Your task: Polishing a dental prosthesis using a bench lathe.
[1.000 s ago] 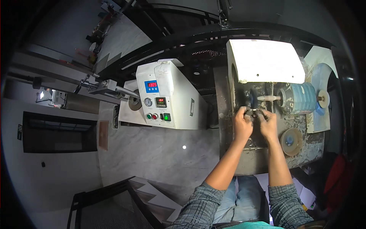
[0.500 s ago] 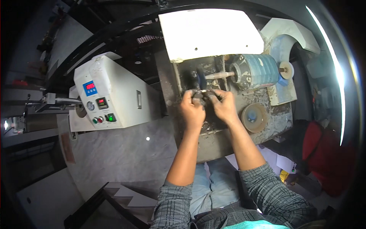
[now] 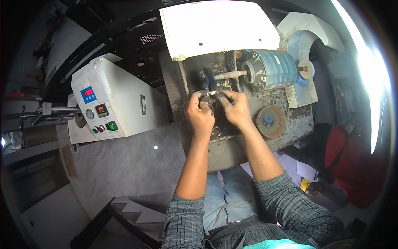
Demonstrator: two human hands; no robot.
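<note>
Between the fingertips of my left hand (image 3: 200, 115) and my right hand (image 3: 237, 110) is a small pale curved piece (image 3: 212, 93). Both hands are closed on it, with dark grime over the fingertips. Its exact kind is too small to make out. Just beyond the piece stands a dark, blurred buffing wheel (image 3: 210, 79), on the tapered spindle (image 3: 230, 75) of a blue bench motor (image 3: 278, 69). The piece is at the wheel's near edge; whether they touch I cannot tell.
A white shield panel (image 3: 219, 29) rises behind the wheel. Right of my hands sits a round bowl (image 3: 271, 121) on the grimy bench. A second, pale wheel (image 3: 306, 69) is on the motor's right end. A white control box (image 3: 120, 99) with lit displays stands left.
The view has shifted slightly, so the bench appears a little higher and further left. My hands stay close under the wheel, and more of the pale piece shows between them.
</note>
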